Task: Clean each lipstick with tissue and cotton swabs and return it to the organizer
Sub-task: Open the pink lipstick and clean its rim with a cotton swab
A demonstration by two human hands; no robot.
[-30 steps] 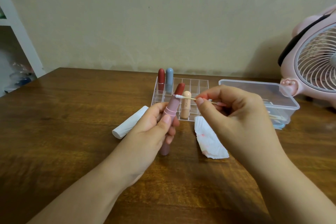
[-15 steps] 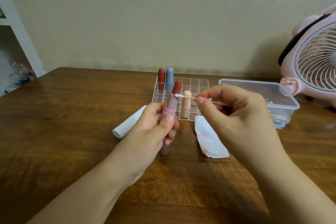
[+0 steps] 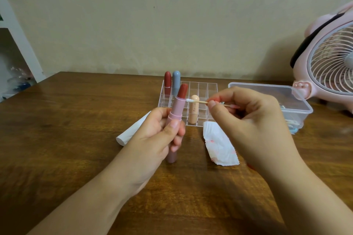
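My left hand (image 3: 158,135) grips the uncapped pink lipstick (image 3: 176,108) upright before the organizer (image 3: 202,89); my right hand (image 3: 246,118) pinches the cotton swab (image 3: 196,101), tip at the collar. Pressing harder could gouge the red bullet.

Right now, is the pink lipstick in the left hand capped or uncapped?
Uncapped: the pink lipstick shows its bare red bullet above the tube, gripped by the left hand; the cotton swab touches its collar.
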